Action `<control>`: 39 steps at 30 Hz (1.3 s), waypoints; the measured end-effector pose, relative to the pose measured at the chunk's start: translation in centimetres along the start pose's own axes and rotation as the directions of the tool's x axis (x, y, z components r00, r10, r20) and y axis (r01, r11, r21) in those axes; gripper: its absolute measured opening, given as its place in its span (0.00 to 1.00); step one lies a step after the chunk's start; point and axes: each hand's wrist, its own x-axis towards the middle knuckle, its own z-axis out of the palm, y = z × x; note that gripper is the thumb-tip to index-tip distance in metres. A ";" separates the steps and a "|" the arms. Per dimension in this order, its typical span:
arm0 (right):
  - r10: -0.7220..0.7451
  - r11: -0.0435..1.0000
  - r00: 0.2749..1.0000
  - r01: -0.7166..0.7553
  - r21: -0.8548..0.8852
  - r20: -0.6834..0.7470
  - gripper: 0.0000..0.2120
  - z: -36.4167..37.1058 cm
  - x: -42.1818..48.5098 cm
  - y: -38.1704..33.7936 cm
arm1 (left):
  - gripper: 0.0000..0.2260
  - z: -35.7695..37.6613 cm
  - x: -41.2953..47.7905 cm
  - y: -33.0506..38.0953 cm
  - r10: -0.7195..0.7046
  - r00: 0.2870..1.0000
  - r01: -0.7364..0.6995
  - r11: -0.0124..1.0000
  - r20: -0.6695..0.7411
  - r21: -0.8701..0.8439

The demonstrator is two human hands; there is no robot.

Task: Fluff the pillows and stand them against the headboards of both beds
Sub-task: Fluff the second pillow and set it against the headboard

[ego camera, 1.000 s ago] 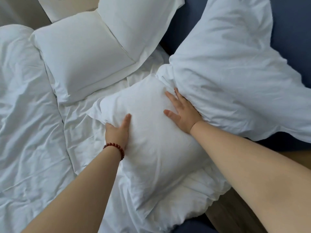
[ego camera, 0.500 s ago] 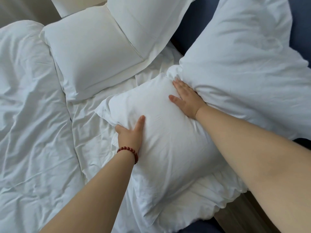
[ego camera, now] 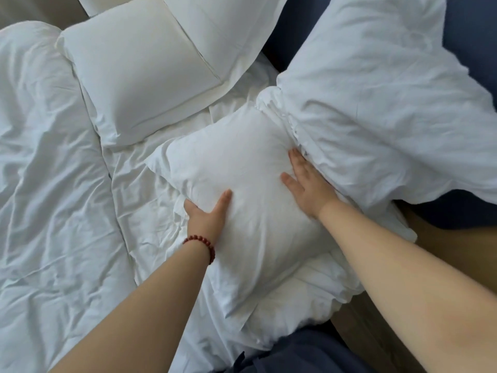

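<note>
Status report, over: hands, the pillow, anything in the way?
Left hand grips middle pillow, left edge. Right hand flat on it, fingers straight. Pillow lies flat, not stood up. Rumpled bedding crowds its right edge.

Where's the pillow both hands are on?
Head view, centre: the plain pillow lies flat on the sheet, left hand and right hand on it, flanged pillow behind.

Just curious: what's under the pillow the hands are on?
A wrinkled sheet shows around the pillow; directly beneath it is hidden. The left hand grips its edge, the right hand lies flat on top.
</note>
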 end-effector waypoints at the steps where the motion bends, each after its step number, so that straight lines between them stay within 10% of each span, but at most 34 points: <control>1: 0.033 0.999 0.999 -0.032 0.004 -0.040 0.32 0.2 -1.2 -0.1 | 0.55 -0.2 -0.2 -0.2 -0.004 1.000 0.004 1.000 0.007 0.003; 7: 0.403 0.915 0.907 -0.396 0.081 -0.126 0.47 3.1 -8.7 -0.9 | 0.57 -0.3 -3.8 -4.3 -0.002 0.995 0.005 1.000 0.099 -0.029; 18: 0.504 0.860 0.860 -0.491 0.141 -0.081 0.46 3.2 -8.5 0.5 | 0.58 0.2 -6.0 -7.1 -0.093 0.990 0.085 0.994 0.110 0.071; 39: 0.309 0.949 0.944 -0.315 -0.035 -0.112 0.44 -1.5 6.6 -10.0 | 0.58 -0.6 0.0 1.7 -0.104 0.991 0.093 0.987 -0.085 -0.129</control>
